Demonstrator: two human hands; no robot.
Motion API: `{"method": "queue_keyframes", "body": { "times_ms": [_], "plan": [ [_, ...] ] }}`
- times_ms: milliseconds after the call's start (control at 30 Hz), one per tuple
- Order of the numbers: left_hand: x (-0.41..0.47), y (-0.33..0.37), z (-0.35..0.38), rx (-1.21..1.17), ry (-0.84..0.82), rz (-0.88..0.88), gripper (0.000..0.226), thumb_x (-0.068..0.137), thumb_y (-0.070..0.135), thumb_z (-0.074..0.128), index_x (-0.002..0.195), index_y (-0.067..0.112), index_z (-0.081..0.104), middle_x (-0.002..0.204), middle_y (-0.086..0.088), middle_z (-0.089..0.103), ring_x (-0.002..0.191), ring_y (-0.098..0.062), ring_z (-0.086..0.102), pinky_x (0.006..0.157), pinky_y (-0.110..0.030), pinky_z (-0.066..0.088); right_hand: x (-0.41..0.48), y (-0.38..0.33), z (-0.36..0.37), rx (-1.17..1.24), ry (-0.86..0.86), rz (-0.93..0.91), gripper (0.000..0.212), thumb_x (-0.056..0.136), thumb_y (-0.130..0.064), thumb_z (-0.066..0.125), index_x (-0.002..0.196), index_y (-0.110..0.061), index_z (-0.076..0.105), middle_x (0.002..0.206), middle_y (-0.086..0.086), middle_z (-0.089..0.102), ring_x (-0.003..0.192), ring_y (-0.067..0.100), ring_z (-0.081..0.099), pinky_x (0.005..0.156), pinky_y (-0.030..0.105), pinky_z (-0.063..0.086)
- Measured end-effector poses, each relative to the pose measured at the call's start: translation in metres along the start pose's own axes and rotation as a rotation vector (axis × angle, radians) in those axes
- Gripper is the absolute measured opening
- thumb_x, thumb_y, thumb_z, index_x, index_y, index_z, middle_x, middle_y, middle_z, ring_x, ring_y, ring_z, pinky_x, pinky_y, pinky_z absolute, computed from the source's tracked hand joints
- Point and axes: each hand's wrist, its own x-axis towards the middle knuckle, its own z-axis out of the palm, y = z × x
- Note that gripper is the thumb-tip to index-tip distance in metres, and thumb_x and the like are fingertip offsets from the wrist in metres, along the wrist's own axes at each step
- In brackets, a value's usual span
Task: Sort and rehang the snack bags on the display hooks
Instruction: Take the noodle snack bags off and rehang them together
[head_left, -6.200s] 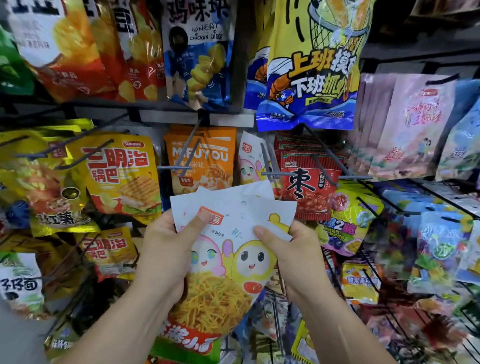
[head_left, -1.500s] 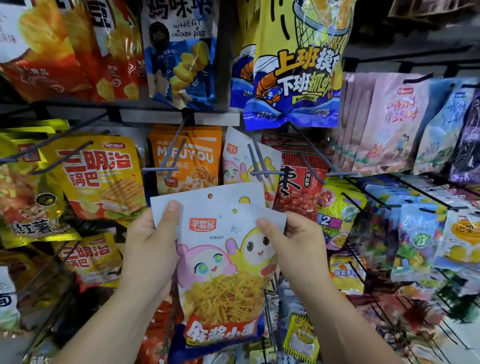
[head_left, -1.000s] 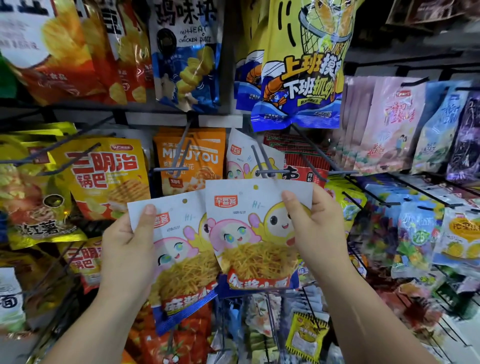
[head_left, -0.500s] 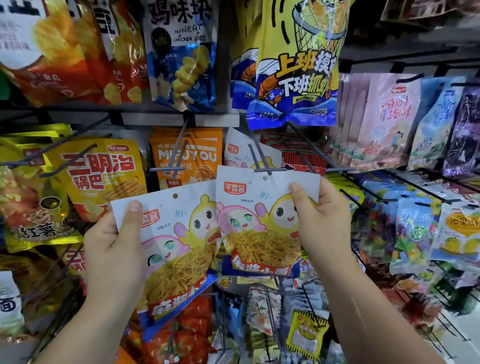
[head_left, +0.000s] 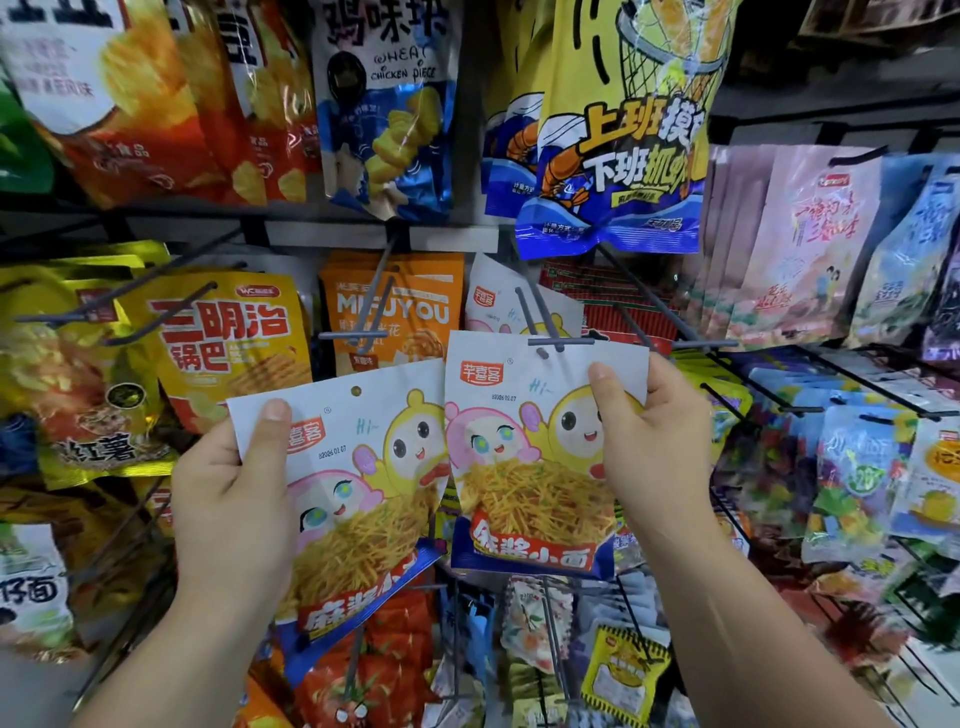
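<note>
Before me: a wall of display hooks crowded with hanging snack bags, seen from my head looking forward and down.
Hidden or cut off: the top row of bags runs past the upper edge; my forearms leave the bottom edge; packets at the far right and lower right are blurred, their print unreadable.
Left hand (head_left: 228, 499): closed on the left noodle bag (head_left: 358, 499), thumb across its top left corner, fingers behind it and out of sight.
Left noodle bag: white, with a pink and a yellow cartoon face above a heap of thin noodles; it tilts, top leaning left, its round hang hole free of any hook.
Right hand (head_left: 654, 447): closed on the right noodle bag (head_left: 524, 457), thumb pressed on its upper right front, fingers hidden behind.
Right noodle bag: same design, upright, its top edge right at the tip of the grey hook (head_left: 558, 342); I cannot tell whether the hole is on the hook.
Between the two: their inner edges meet, the right one slightly over the left.
Behind on that hook: another matching bag (head_left: 514, 306), mostly covered.
Neighbours: an orange bag (head_left: 415, 312) just left of the hook, a big yellow shrimp bag (head_left: 623, 140) above.
</note>
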Motion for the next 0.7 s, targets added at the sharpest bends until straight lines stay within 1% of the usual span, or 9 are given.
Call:
{"method": "queue_keyframes", "body": {
  "times_ms": [100, 167, 233, 333, 367, 433, 500, 567, 700],
  "plan": [
    [0.003, -0.002, -0.002, 0.018, 0.018, 0.007, 0.028, 0.103, 0.038, 0.056, 0.084, 0.025, 0.071, 0.086, -0.002, 0.080, 0.072, -0.035, 0.077, 0.042, -0.032, 0.054, 0.012, 0.005, 0.012, -0.066, 0.023, -0.017, 0.033, 0.098, -0.041, 0.057, 0.096, -0.009, 0.066, 0.079, 0.014, 0.065, 0.070, 0.036, 0.059, 0.060, 0.057, 0.055],
    [0.005, -0.002, -0.005, 0.028, 0.059, 0.024, 0.028, 0.103, 0.041, 0.057, 0.083, 0.028, 0.072, 0.087, -0.001, 0.080, 0.075, -0.038, 0.077, 0.048, -0.040, 0.058, 0.025, 0.012, 0.025, -0.114, 0.046, -0.012, 0.031, 0.099, -0.039, 0.056, 0.095, -0.010, 0.066, 0.079, 0.011, 0.067, 0.068, 0.030, 0.060, 0.062, 0.052, 0.054],
    [0.007, -0.002, -0.010, 0.033, 0.098, 0.054, 0.028, 0.102, 0.043, 0.057, 0.085, 0.030, 0.074, 0.089, -0.002, 0.080, 0.079, -0.040, 0.076, 0.059, -0.054, 0.061, 0.039, 0.019, 0.038, -0.164, 0.067, -0.004, 0.040, 0.096, -0.044, 0.052, 0.093, -0.007, 0.065, 0.077, 0.013, 0.066, 0.066, 0.034, 0.059, 0.059, 0.051, 0.051],
    [0.007, 0.000, -0.015, 0.040, 0.118, 0.066, 0.027, 0.103, 0.043, 0.056, 0.089, 0.028, 0.075, 0.091, -0.006, 0.079, 0.077, -0.041, 0.076, 0.054, -0.049, 0.060, 0.059, 0.029, 0.056, -0.230, 0.076, 0.020, 0.040, 0.099, -0.040, 0.053, 0.095, -0.002, 0.068, 0.087, 0.016, 0.069, 0.078, 0.036, 0.062, 0.061, 0.037, 0.039],
    [0.006, 0.001, -0.015, 0.041, 0.109, 0.059, 0.027, 0.103, 0.043, 0.056, 0.090, 0.027, 0.075, 0.091, -0.007, 0.079, 0.077, -0.042, 0.076, 0.055, -0.052, 0.060, 0.066, 0.033, 0.061, -0.238, 0.094, 0.035, 0.039, 0.099, -0.037, 0.054, 0.094, -0.001, 0.068, 0.088, 0.018, 0.069, 0.080, 0.037, 0.061, 0.063, 0.035, 0.036],
    [0.003, 0.001, -0.015, 0.041, 0.075, 0.034, 0.027, 0.102, 0.042, 0.057, 0.091, 0.025, 0.075, 0.090, -0.009, 0.079, 0.077, -0.042, 0.076, 0.059, -0.057, 0.061, 0.076, 0.035, 0.068, -0.228, 0.125, 0.051, 0.039, 0.096, -0.037, 0.053, 0.085, -0.001, 0.065, 0.080, 0.017, 0.067, 0.075, 0.039, 0.061, 0.061, 0.038, 0.042],
    [0.001, 0.002, -0.012, 0.037, 0.046, -0.008, 0.026, 0.102, 0.041, 0.057, 0.088, 0.025, 0.074, 0.086, -0.006, 0.080, 0.072, -0.040, 0.076, 0.052, -0.045, 0.059, 0.082, 0.037, 0.074, -0.225, 0.141, 0.053, 0.037, 0.093, -0.035, 0.054, 0.074, -0.004, 0.057, 0.069, 0.013, 0.061, 0.064, 0.037, 0.057, 0.057, 0.041, 0.047],
    [0.000, 0.004, -0.009, 0.053, 0.006, -0.051, 0.026, 0.102, 0.041, 0.056, 0.085, 0.029, 0.072, 0.081, -0.002, 0.080, 0.066, -0.036, 0.076, 0.044, -0.036, 0.056, 0.087, 0.038, 0.078, -0.252, 0.150, 0.040, 0.036, 0.092, -0.033, 0.056, 0.068, -0.007, 0.050, 0.064, 0.011, 0.054, 0.059, 0.033, 0.048, 0.055, 0.040, 0.043],
    [-0.002, 0.011, 0.000, 0.028, -0.081, -0.102, 0.025, 0.102, 0.036, 0.055, 0.086, 0.026, 0.072, 0.080, -0.006, 0.080, 0.062, -0.035, 0.076, 0.034, -0.028, 0.048, 0.093, 0.038, 0.076, -0.318, 0.137, 0.051, 0.033, 0.095, -0.031, 0.060, 0.074, -0.009, 0.046, 0.062, 0.003, 0.045, 0.060, 0.027, 0.040, 0.060, 0.033, 0.031]
  ]
}}
